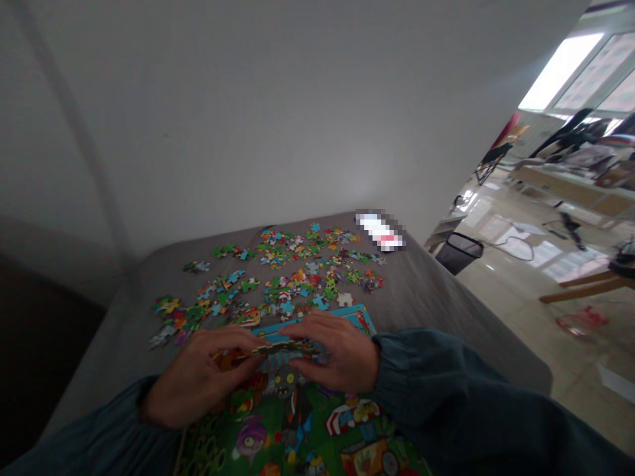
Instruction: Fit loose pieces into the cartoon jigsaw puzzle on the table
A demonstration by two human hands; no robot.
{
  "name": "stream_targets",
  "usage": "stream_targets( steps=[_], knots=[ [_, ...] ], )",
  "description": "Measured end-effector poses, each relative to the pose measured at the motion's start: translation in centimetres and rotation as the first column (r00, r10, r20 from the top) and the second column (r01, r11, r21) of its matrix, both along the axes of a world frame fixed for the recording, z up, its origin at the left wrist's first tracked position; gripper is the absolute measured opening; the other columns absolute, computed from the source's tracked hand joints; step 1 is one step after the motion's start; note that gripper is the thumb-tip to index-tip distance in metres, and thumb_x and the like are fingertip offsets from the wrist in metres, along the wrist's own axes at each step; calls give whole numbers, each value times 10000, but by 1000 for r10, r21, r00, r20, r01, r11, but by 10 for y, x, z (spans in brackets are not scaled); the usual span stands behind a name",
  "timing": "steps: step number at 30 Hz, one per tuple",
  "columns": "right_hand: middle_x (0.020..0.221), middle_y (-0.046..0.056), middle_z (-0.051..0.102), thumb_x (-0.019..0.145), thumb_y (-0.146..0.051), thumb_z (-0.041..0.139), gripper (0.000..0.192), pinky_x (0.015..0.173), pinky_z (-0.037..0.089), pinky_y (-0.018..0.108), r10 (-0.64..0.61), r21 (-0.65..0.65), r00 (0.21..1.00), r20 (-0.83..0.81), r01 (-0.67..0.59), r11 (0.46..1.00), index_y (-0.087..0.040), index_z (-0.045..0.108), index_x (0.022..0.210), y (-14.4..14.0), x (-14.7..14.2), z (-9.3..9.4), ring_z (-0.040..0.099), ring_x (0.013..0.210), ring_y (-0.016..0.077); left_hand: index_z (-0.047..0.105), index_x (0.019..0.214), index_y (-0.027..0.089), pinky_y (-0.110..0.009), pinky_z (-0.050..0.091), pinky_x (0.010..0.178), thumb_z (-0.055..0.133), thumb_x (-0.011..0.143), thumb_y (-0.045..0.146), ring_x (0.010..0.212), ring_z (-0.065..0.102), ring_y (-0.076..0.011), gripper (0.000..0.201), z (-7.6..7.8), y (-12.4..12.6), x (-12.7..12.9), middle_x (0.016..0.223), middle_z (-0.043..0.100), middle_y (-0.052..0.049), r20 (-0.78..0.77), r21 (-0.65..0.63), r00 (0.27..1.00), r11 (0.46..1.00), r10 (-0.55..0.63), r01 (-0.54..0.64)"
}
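Note:
Between my two hands is a small joined strip of jigsaw puzzle pieces (pixel 282 348), seen nearly edge-on. My left hand (pixel 203 370) pinches its left end between thumb and fingers. On the other end, my right hand (pixel 335 350) grips with the thumb below and the fingers above. Beneath them lies a colourful cartoon puzzle board (pixel 297 430) with a blue border at its far edge. Fingers hide part of the strip and the middle of the board. Beyond the board, many loose jigsaw pieces (pixel 297 251) are spread in rough groups.
A grey cloth (pixel 421 284) covers the table, which stands against a pale wall (pixel 278 119). Near the back right corner lies a phone (pixel 381 231) with a lit, blurred screen. A dark bin (pixel 459 252) and a wooden chair leg (pixel 578 289) are on the tiled floor to the right.

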State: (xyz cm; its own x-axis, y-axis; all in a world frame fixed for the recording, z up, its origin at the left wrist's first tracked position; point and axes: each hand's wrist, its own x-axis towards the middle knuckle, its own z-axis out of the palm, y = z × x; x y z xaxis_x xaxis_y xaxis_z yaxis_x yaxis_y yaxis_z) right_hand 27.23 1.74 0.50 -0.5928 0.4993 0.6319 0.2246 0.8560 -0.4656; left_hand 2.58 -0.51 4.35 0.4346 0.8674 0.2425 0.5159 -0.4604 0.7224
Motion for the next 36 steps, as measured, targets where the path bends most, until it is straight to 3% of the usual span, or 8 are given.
stream_targets(
  steps=[9, 23, 36],
  knots=[
    [1033, 82, 757, 932, -554, 669, 550, 872, 576, 351, 48, -62, 994, -96, -54, 997, -177, 611, 1329, 2, 9, 14, 700, 952, 204, 820, 803, 267, -179, 590, 649, 693, 895, 348, 701, 768, -154, 176, 0, -1, 0, 792, 810, 2, 36, -14, 999, 1000, -3, 4],
    [1008, 82, 758, 912, -367, 707, 437, 858, 582, 334, 46, -44, 999, -23, -47, 998, -173, 635, 1297, 1, 6, 6, 705, 917, 193, 819, 826, 260, -196, 566, 646, 685, 893, 323, 698, 741, -144, 162, -9, -2, -5, 791, 795, 4, -5, -64, 1000, 998, -15, 15],
    [938, 27, 793, 948, -275, 674, 319, 793, 579, 292, 18, -97, 999, -30, -21, 995, -225, 661, 1262, 1, 6, -2, 729, 854, 170, 798, 848, 230, -239, 574, 684, 663, 911, 248, 714, 724, -144, 150, -14, -5, 2, 795, 798, -21, -80, 91, 992, 990, -97, 104]
  ],
)
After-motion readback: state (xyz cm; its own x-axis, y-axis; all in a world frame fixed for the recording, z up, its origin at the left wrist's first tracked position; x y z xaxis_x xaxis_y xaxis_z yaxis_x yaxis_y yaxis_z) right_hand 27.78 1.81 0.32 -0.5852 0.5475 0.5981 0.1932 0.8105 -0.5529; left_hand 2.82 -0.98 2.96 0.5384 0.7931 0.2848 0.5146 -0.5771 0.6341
